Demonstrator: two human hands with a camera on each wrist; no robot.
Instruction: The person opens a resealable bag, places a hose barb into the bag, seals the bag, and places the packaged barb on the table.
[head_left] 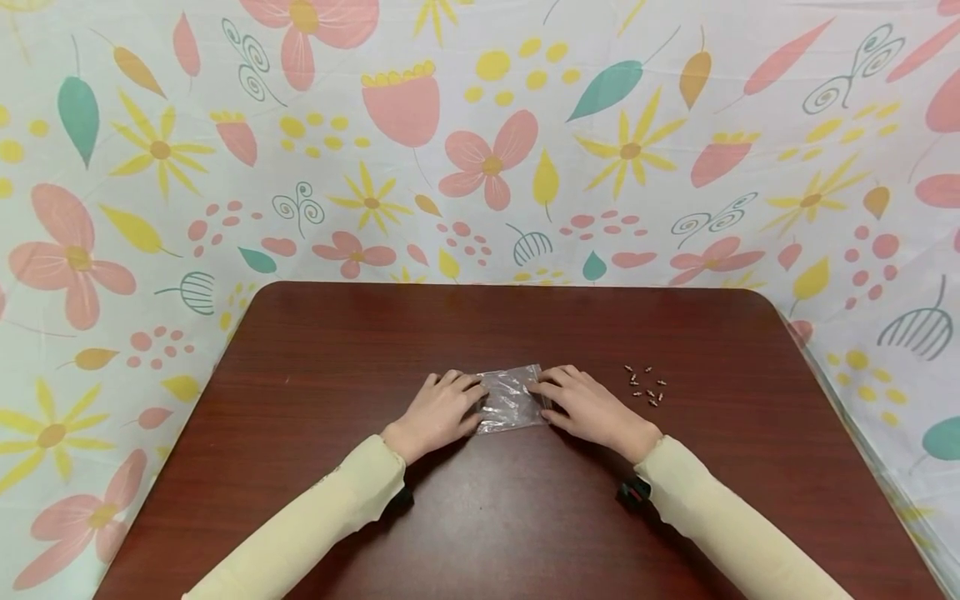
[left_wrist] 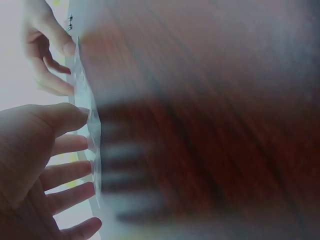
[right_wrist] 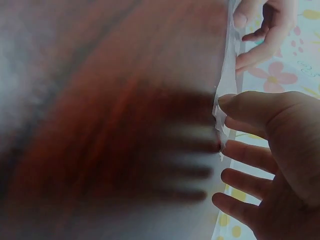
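A small clear plastic bag (head_left: 512, 400) lies flat on the table between the two hands. My left hand (head_left: 438, 417) touches the bag's left edge with its thumb and fingertips. On the opposite edge, the fingertips of my right hand (head_left: 592, 412) rest on the plastic. Seen from the left wrist, the fingers (left_wrist: 72, 172) are spread and fairly straight along the thin film. In the right wrist view the thumb touches the bag (right_wrist: 227, 80), with the other fingers fanned out below. Several tiny metallic pieces (head_left: 633, 382) lie scattered just right of the right hand; their kind is too small to tell.
A dark reddish-brown wooden table (head_left: 465, 333) with rounded far corners spans the view. Behind it hangs a white cloth (head_left: 420, 192) printed with flowers and leaves. Black devices (head_left: 633, 493) sit under the wrists.
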